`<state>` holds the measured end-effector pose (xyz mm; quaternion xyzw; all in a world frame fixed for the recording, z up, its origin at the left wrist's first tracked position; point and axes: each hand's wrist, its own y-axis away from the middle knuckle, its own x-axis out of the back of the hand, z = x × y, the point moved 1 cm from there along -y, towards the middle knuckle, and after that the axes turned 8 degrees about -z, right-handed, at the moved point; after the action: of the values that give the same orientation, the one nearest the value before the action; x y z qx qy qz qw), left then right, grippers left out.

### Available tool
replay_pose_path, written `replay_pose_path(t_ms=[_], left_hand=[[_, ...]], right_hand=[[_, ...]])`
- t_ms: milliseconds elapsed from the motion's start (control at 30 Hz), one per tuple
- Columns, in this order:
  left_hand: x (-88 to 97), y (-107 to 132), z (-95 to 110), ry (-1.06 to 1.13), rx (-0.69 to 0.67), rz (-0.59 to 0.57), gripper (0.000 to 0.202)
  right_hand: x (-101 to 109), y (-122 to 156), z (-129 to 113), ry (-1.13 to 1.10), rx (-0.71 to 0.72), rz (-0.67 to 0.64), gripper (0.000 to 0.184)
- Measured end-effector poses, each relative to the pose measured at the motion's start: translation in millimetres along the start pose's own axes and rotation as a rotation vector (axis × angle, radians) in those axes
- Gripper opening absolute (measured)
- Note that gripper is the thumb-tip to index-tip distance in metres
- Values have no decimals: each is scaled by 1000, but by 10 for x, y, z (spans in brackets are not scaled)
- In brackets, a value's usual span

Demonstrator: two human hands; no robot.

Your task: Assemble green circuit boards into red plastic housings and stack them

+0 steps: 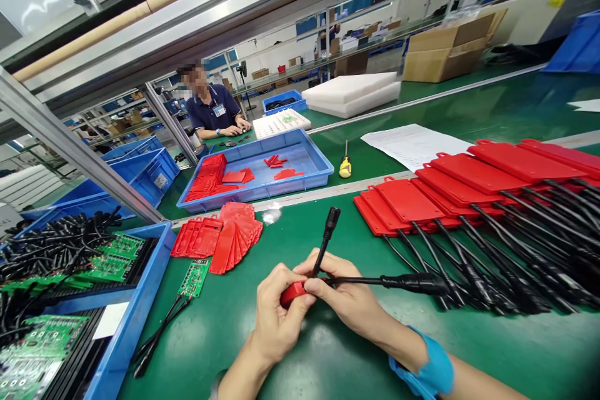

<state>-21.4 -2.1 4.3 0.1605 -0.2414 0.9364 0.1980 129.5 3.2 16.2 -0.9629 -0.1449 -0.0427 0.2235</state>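
Both hands meet low in the middle of the green table. My left hand (276, 312) is closed around a red plastic case (291, 292), seen edge-on. My right hand (344, 294) pinches the same case from the right. Two black cables come out of it: one (327, 239) sticks up and ends in a connector, the other (398, 281) runs right to a thicker plug. A blue wrist strap (429, 369) is on my right wrist.
Rows of finished red cases with black cables (473, 200) lie at right. Loose red covers (220, 237) and a green circuit board (194, 278) lie at left, beside a blue bin of boards and cables (70, 275). A blue tray (262, 165), a screwdriver (345, 165) and paper (412, 144) lie beyond. A seated person (213, 112) works at the far side.
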Motion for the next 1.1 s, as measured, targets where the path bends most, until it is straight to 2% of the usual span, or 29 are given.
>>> replay_pose_path(t_ms=[133, 200, 267, 500, 733, 833, 900, 1000, 1100], left_hand=[[40, 27, -45, 56, -32, 89, 9], [68, 39, -73, 109, -39, 119, 9], [93, 45, -99, 141, -63, 112, 9], [140, 11, -77, 69, -153, 30, 13], [111, 95, -39, -76, -106, 143, 15], [128, 90, -33, -107, -137, 154, 14], [175, 41, -26, -127, -225, 125, 13], [277, -66, -35, -225, -358, 24, 25], [374, -141, -94, -383, -353, -43, 33]], right_hand=[[72, -19, -37, 27, 43, -115, 35], [97, -18, -41, 34, 44, -131, 28], [101, -9, -37, 23, 60, -109, 21], [61, 23, -44, 51, 87, -60, 22], [-35, 31, -100, 65, 47, -1, 25], [-51, 30, -77, 63, 66, 12, 24], [-13, 24, -47, 76, 131, 12, 18], [95, 20, -36, 209, 408, 4, 5], [171, 25, -65, 460, 700, -72, 21]])
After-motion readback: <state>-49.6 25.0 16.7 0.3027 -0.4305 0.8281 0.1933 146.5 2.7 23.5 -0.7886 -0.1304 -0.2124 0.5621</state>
